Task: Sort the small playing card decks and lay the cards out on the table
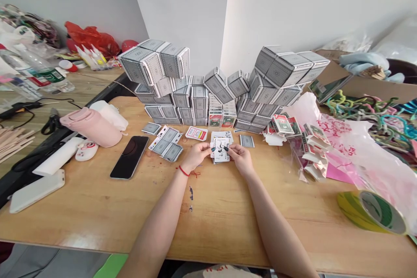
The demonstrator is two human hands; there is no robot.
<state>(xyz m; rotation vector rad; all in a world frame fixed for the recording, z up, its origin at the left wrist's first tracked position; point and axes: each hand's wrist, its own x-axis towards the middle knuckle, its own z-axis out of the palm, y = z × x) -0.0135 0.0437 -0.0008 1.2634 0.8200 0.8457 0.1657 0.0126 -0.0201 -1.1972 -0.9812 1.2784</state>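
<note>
My left hand (197,157) and my right hand (241,159) meet over the wooden table (208,221), both gripping a small stack of playing cards (221,150) by its edges. A black-printed white face shows on top. Just beyond my hands lies a further white card (221,137). To the left of my left hand, grey-backed cards (166,144) lie fanned out, and a colour-printed card (196,133) lies near them. A single grey-backed card (246,140) lies beyond my right hand. A red string (184,171) circles my left wrist.
Grey card boxes (192,100) stand stacked in a tall wall along the back. A black phone (129,157) and a pink bottle (91,127) lie at left. Opened card cartons (312,152), a pink plastic bag (355,156) and a tape roll (371,212) lie at right.
</note>
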